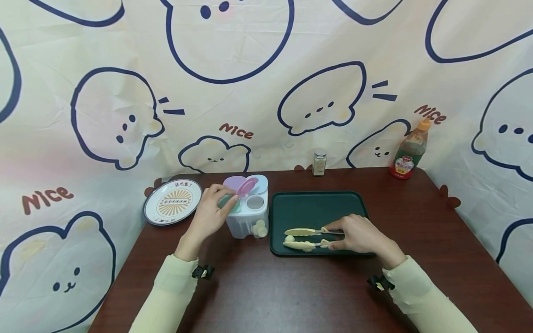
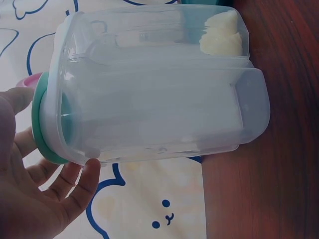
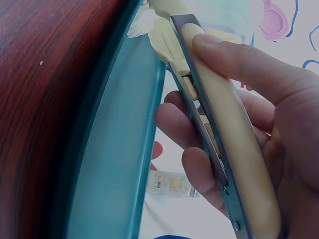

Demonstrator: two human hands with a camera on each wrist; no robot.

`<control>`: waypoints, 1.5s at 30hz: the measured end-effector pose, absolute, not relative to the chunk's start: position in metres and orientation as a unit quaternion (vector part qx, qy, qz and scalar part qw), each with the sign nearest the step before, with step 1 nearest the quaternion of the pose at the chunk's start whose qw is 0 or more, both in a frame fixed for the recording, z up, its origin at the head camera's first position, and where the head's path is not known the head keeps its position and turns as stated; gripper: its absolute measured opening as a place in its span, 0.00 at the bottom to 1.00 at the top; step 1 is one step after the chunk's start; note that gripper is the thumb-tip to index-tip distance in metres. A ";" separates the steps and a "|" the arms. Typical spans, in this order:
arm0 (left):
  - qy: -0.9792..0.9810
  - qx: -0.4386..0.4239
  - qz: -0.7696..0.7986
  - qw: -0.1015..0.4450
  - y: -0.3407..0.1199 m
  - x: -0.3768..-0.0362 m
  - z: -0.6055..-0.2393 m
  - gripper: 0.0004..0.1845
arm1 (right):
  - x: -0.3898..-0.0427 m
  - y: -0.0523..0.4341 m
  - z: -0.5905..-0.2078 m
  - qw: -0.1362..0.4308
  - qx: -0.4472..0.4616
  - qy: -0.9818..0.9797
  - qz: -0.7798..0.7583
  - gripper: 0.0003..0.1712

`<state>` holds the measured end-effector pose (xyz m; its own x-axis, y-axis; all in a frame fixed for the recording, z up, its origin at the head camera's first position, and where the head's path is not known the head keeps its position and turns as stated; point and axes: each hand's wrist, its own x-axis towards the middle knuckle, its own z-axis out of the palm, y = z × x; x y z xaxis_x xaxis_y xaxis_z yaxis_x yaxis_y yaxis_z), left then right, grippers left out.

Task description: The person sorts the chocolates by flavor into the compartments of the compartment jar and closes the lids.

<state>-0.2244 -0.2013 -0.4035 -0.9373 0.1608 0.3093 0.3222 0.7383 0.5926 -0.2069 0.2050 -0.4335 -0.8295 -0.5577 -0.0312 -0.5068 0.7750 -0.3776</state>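
A clear compartmented storage box (image 1: 243, 225) stands left of centre with purple (image 1: 234, 181), blue (image 1: 261, 184) and green (image 2: 39, 119) lids. Its pink lid (image 1: 247, 186) is flipped up beside a round opening. My left hand (image 1: 212, 208) holds the box's top edge at the green lid, its thumb near the pink one. Pale pieces (image 2: 222, 35) lie at the bottom of one compartment. With my right hand (image 1: 354, 233) I grip cream-coloured tongs (image 3: 232, 129) over the dark green tray (image 1: 316, 208). The tongs' tips stand apart, with a small pale piece (image 1: 289, 238) between or beside them.
A white patterned plate (image 1: 173, 202) lies left of the box, at the table's edge. Along the back stand a small glass shaker jar (image 1: 319, 163) and, at the right corner, a sauce bottle (image 1: 410, 150) with an orange cap. A printed cloth hangs behind the brown table (image 1: 258, 291).
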 end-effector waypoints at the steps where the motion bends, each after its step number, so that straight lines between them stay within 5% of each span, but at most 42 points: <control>1: -0.924 -0.131 -0.338 0.120 -0.201 -0.224 -0.403 0.23 | -0.207 0.205 -0.434 0.072 -0.283 0.939 -0.181 0.25; 45: -0.924 -0.130 -0.339 0.120 -0.201 -0.224 -0.403 0.23 | -0.212 0.207 -0.405 0.039 -0.236 0.914 -0.327 0.29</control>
<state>-0.2239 -0.2010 -0.4033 -0.9370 0.1593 0.3108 0.3224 0.7364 0.5947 -0.2116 0.2070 -0.4048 -0.8856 -0.4568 0.0839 -0.4062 0.6742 -0.6169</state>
